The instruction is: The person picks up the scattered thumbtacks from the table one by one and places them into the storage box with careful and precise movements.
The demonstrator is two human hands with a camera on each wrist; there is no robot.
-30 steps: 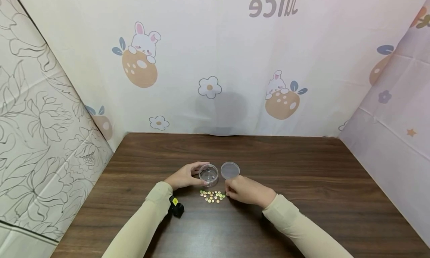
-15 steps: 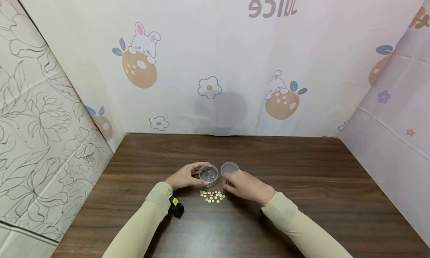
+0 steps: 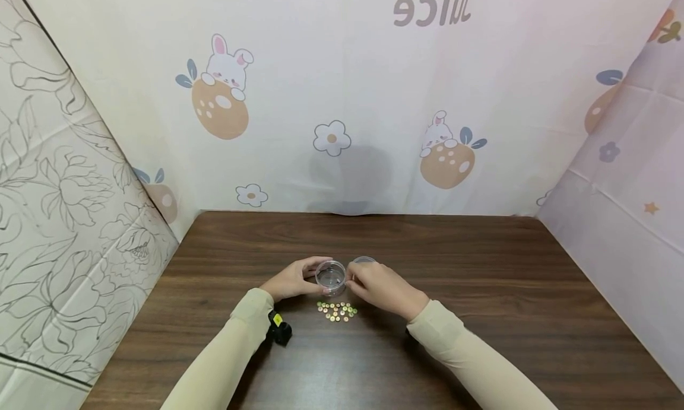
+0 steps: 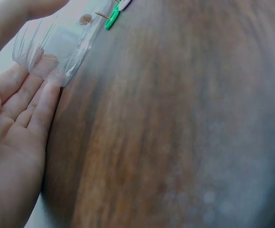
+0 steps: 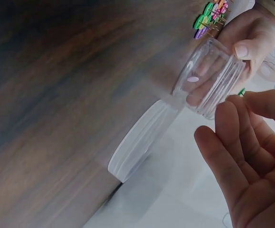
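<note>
A clear round plastic jar (image 3: 331,277) stands uncapped on the table, gripped at its left side between the thumb and fingers of my left hand (image 3: 297,279). Through its wall a small pale disc (image 5: 193,79) shows inside. My right hand (image 3: 386,286) is at the jar's right rim, and its thumb and forefinger pinch a green thumbtack (image 5: 242,92), mostly hidden by the fingertips. Several thumbtacks (image 3: 336,311) with coloured flat heads lie points up in front of the jar. The round clear lid (image 5: 139,137) rests behind my right hand, which partly covers it in the head view.
The dark wooden table (image 3: 470,261) ends at a printed curtain (image 3: 288,101) at the back. Patterned sheets also hang at left and right. A black wrist camera (image 3: 281,333) sits under the left sleeve.
My right hand has risen from beside the thumbtacks and moved left and back to the jar's rim, with the green thumbtack in its pinch. The left hand and jar have stayed put.
</note>
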